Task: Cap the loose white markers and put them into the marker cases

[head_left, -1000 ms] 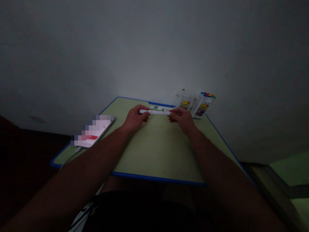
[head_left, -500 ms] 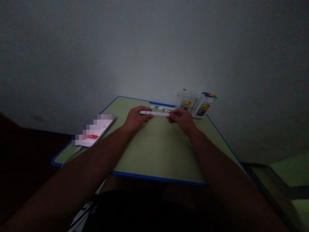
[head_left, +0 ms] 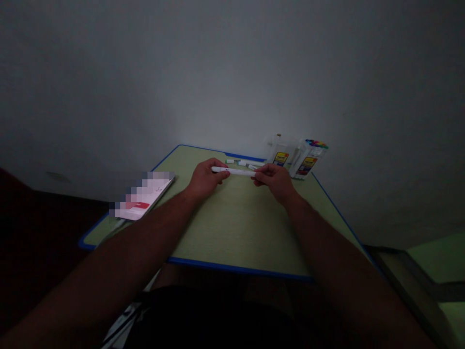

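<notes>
I hold a white marker (head_left: 234,171) level above the far half of a pale green desk (head_left: 236,228). My left hand (head_left: 205,178) pinches its left end, fingers closed around the barrel. My right hand (head_left: 274,179) grips the right end with closed fingers. Both forearms reach in from the near edge. Just behind the held marker, a few more white markers (head_left: 242,163) lie on the desk near the wall.
Two clear marker boxes stand at the desk's back right corner: one (head_left: 280,151) looks mostly empty, the other (head_left: 309,157) holds several coloured markers. A phone (head_left: 143,198) with a lit screen lies at the left edge. The desk has a blue rim and abuts a wall.
The marker and both hands have stayed nearly in place; my left fingers have slid slightly along the left end of the marker.
</notes>
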The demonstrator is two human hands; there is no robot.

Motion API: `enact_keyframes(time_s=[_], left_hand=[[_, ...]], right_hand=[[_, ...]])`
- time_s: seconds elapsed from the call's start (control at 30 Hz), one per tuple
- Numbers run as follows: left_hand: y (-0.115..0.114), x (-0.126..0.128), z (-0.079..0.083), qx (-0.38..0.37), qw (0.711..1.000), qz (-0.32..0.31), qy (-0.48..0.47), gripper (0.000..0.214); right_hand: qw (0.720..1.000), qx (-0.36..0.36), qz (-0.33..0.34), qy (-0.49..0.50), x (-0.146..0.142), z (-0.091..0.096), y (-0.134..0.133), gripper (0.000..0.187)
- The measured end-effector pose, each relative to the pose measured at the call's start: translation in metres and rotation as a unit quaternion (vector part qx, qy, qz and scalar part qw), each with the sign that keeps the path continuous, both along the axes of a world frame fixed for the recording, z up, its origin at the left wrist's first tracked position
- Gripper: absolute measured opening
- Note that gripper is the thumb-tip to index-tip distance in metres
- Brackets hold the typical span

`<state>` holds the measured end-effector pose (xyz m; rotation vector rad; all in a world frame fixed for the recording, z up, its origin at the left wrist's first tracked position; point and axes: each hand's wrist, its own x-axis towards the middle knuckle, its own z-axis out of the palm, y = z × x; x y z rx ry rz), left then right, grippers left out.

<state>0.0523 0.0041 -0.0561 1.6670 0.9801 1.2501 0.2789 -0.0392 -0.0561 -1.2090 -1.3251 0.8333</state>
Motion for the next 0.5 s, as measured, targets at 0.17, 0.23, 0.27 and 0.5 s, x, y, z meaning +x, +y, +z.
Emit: enact_keyframes(time_s=[0.17, 0.23, 0.27, 0.5], left_hand=[[-0.002, 0.004, 0.001, -0.008, 1.0, -0.003, -0.011, 0.016], [-0.002, 0.006, 0.001, -0.012, 1.0, -0.004, -0.025, 0.021], [-0.001, 0.007, 0.001, -0.015, 0.999, -0.001, -0.036, 0.024], [0.007, 0.003, -0.003, -0.041, 0.992, 0.018, -0.119, 0.024]], right_hand=[[1.0, 0.002, -0.008, -0.004, 0.001, -0.001, 0.001, 0.039], [1.0, 0.003, -0.011, -0.004, 0.004, -0.002, 0.002, 0.039], [1.0, 0.003, -0.015, -0.002, 0.006, -0.003, 0.003, 0.039], [0.999, 0.003, -0.047, 0.015, 0.019, -0.007, 0.008, 0.036]])
